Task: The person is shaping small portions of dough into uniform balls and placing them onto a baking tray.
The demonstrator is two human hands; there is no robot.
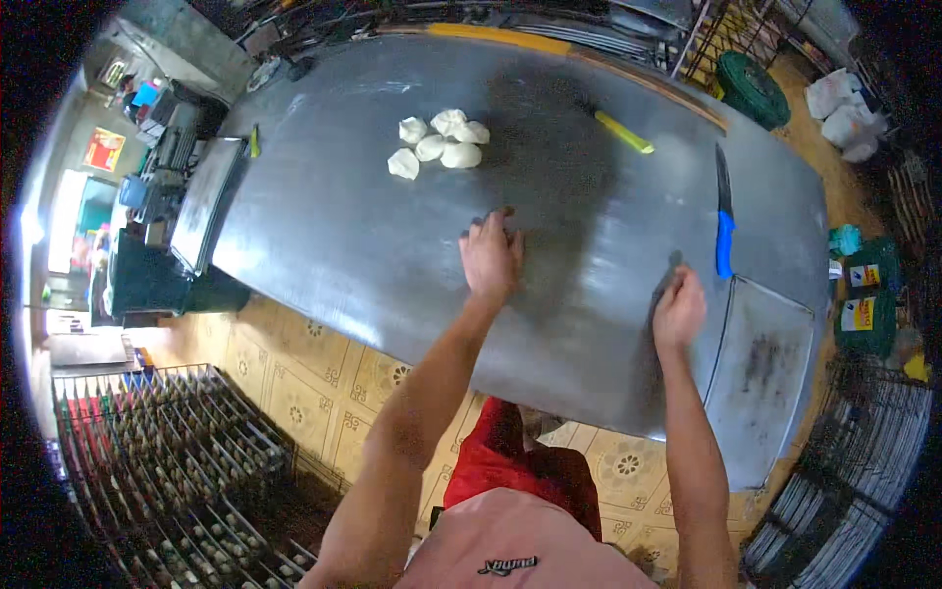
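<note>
My left hand (pixel 489 257) is over the middle of the grey metal table (pixel 373 236), palm down, its bent fingers apart and nothing visible in them. Past its fingertips sits a cluster of several white dough lumps (pixel 461 155). Off to the right, my right hand (pixel 680 312) hovers over or rests on the table, I cannot tell which. Its fingers curl inward, hiding whatever may be inside. Nearest to it lies a long knife (pixel 725 236) with a blue handle and dark blade. A yellow-green strip-shaped tool (pixel 624 133) lies farther back.
A flat metal plate (pixel 765 363) covers the table's right corner. Wire racks (pixel 177 471) stand at lower left, with more racks (pixel 863 461) at lower right. Green containers (pixel 868 294) stand beyond the right edge, and a green coil or lid (pixel 752 88) beyond the far right corner.
</note>
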